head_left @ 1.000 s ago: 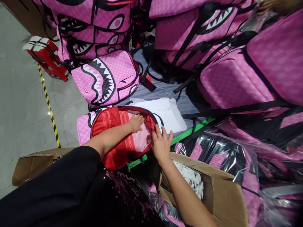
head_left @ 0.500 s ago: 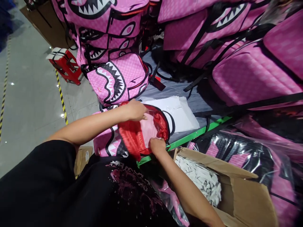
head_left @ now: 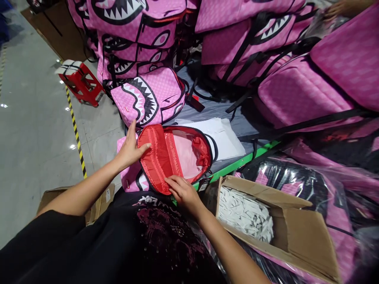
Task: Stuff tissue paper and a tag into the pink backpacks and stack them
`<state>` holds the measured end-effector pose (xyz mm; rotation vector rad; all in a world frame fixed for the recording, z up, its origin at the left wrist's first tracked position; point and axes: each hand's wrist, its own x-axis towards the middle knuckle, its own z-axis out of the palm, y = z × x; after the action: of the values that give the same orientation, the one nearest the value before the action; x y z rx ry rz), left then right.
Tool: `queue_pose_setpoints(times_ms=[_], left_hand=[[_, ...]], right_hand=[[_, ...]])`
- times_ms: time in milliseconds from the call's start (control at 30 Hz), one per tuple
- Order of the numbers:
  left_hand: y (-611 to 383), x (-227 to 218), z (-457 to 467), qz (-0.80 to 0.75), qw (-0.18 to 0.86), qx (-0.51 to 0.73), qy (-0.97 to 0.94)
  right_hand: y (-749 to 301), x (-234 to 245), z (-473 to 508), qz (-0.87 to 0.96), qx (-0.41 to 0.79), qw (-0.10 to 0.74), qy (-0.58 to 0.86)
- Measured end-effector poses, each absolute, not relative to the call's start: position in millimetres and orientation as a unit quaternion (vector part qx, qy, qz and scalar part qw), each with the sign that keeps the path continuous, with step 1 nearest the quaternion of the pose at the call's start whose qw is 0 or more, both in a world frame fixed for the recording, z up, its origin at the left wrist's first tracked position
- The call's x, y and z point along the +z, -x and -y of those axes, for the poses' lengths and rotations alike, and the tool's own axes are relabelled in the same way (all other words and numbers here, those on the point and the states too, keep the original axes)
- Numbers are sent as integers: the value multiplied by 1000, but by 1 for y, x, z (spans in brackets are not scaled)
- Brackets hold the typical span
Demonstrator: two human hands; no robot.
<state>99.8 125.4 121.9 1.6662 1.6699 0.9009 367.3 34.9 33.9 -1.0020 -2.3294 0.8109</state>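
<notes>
A pink backpack (head_left: 127, 179) with a shark-mouth print lies unzipped at the table's edge. Its front panel is folded back, showing the red lining (head_left: 155, 157), and a clear plastic layer lies inside the main compartment (head_left: 186, 154). My left hand (head_left: 130, 150) is at the panel's outer end, thumb apart from the raised fingers, thumb tip touching the lining. On the panel's near edge rest the loosely bent fingers of my right hand (head_left: 185, 193), not closed around it. Just beyond sits another pink shark-mouth backpack (head_left: 151, 96), shut.
White sheets (head_left: 225, 138) lie beside the backpack on the grey tabletop (head_left: 213, 108). A cardboard box (head_left: 308, 236) of small white packets (head_left: 245, 213) stands at right. Pink backpacks (head_left: 133, 35) are stacked behind. A red stool (head_left: 81, 81) is at left; another person's hand (head_left: 340, 10) shows at upper right.
Both hands have come out of the backpack's opening. My left hand moved left to the folded panel's end, my right hand left onto its near edge. The panel now lies flatter.
</notes>
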Motion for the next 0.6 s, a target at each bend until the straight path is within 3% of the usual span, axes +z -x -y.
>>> queue_pose_setpoints(times_ms=[67, 133, 200, 367, 600], left_hand=[[-104, 115, -107, -640, 463, 377, -484], [-110, 109, -89, -622, 624, 340, -329], [-116, 106, -76, -608, 696, 310, -221], [-127, 114, -73, -582, 700, 372, -181], [-149, 124, -94, -578, 707, 352, -203]], right_hand=[[-364, 37, -36, 868, 273, 221, 351], [-360, 38, -36, 875, 271, 205, 345], [-355, 36, -34, 874, 278, 176, 358], [-346, 33, -26, 871, 246, 116, 409], [-366, 41, -21, 871, 163, 141, 442]])
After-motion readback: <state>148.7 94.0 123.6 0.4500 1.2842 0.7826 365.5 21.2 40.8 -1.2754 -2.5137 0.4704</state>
